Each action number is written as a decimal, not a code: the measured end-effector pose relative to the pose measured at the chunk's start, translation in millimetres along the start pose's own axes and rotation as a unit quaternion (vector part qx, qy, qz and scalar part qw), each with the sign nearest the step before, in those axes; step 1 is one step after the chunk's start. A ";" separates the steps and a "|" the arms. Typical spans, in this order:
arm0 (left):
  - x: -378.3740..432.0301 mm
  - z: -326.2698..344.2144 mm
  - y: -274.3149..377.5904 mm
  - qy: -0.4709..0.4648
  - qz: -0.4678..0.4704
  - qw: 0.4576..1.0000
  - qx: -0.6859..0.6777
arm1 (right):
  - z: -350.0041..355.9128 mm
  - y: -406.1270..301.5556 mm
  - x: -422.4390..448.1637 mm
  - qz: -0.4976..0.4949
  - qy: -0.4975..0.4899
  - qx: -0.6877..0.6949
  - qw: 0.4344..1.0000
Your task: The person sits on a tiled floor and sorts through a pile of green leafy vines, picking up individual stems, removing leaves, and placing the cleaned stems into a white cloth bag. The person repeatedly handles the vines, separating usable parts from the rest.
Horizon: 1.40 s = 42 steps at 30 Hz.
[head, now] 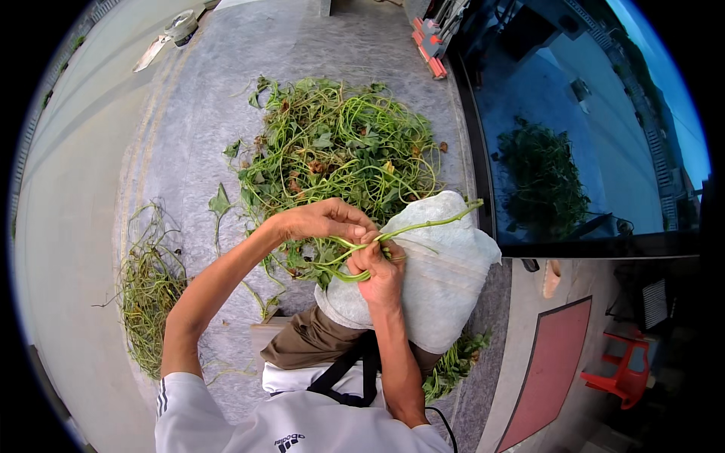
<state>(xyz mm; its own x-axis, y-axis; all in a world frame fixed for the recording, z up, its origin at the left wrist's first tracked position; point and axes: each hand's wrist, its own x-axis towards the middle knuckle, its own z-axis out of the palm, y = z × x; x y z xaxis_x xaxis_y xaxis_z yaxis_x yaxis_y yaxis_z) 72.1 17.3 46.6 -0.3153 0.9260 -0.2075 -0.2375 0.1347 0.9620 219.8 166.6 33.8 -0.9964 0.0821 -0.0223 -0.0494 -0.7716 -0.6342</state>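
Observation:
My right hand [380, 269] is closed around several green vine stems [430, 222], held above my lap. One thicker stem points out to the right, while the others curve to the left below my left hand. The thumb and fingers of my left hand [334, 219] pinch at the stems, right against the right hand's fingers; the exact pinch point is partly hidden. A pale cloth [442, 272] covers my knees under the hands. Just beyond them lies a large heap of leafy green vines [340, 147], with some brown withered leaves in it.
A smaller heap of bare stems [150, 294] lies to the left on the grey mat [209, 113]. Green leafy cuttings [459, 362] are by my right side. Dark reflective glass [544, 136] stands at the right. Farther off are a bucket [181, 27], a red stool [620, 368] and a red mat [546, 374].

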 end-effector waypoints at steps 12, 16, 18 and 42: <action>-37.0 -9.7 -11.8 -0.024 -0.053 0.995 -0.076 | 6.5 0.2 -1.1 0.020 0.032 0.022 0.999; -38.2 -1.3 -6.7 0.071 -0.044 0.993 0.078 | 5.3 4.1 -1.9 0.007 0.058 -0.015 0.998; -39.0 7.8 0.4 0.167 0.043 0.956 0.239 | 12.8 4.6 0.4 0.001 0.110 -0.075 0.991; -17.7 -9.2 -37.0 0.374 0.180 0.804 0.426 | -1.6 6.3 -1.8 0.067 -0.075 0.062 0.993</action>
<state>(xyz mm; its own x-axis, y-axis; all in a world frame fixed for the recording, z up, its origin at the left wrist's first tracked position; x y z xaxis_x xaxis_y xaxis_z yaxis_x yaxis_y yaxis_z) 78.0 -7.3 13.1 -0.7625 0.5311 0.3694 0.6078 0.3924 0.6904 221.3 162.6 28.7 -0.9933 -0.1136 0.0213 0.0850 -0.8423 -0.5323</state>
